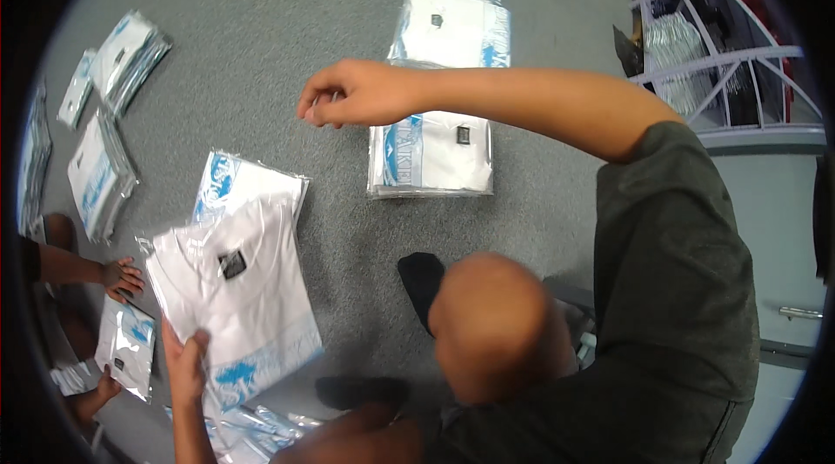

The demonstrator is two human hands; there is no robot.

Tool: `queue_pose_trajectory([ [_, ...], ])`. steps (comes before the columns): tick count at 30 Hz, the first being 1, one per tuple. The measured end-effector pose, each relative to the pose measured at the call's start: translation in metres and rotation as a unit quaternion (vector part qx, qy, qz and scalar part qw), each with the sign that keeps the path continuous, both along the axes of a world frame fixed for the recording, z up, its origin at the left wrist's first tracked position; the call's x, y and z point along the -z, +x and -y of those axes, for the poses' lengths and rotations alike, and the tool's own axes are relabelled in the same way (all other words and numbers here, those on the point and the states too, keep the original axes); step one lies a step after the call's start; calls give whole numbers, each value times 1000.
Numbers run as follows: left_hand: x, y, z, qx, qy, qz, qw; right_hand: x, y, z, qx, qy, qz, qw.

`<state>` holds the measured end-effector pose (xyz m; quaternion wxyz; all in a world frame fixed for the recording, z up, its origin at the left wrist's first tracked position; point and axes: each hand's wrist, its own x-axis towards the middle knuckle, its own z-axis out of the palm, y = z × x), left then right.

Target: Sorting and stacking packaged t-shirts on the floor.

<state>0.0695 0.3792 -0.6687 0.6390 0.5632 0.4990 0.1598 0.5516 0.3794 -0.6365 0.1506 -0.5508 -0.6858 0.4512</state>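
My left hand (184,360) grips the near left edge of a folded white T-shirt (248,281) in a clear bag printed in blue, its thumb on top. The shirt is tilted, its neckline and dark label facing up. It partly covers another bagged white T-shirt (252,181) just beyond it. My right hand (361,97) hangs over the grey floor with its fingers curled toward the thumb and nothing visible in them. Below its wrist lies a stack of bagged white T-shirts (439,160), partly hidden by my forearm.
More bagged-shirt stacks (448,25) stretch away at the top; others (130,60) stand at far left. Another person's hands (122,277) touch a bagged shirt (126,347) at lower left. My bent knee (496,325) is at centre. A metal rack (722,55) stands at upper right.
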Motion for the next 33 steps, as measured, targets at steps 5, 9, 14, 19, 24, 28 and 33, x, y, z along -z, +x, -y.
queue_pose_trajectory([
  [5,-75,54,-20,-106,21,23,994,-86,62,70,162,-53,-138,976],
  [9,-192,89,4,-223,9,59,973,-132,103,138,245,-109,-184,946],
  [14,-281,123,58,-248,-81,8,965,-158,98,176,354,-149,-386,839],
  [19,-327,237,55,-229,-256,62,937,-202,72,127,416,-236,-439,761],
  [24,-303,305,9,-128,-383,107,909,-257,125,70,487,-267,-543,629],
  [28,-265,357,-17,-153,-442,146,872,-259,170,74,579,-266,-465,614],
  [33,-248,423,-6,-95,-520,67,846,-246,223,98,645,-315,-427,550],
])
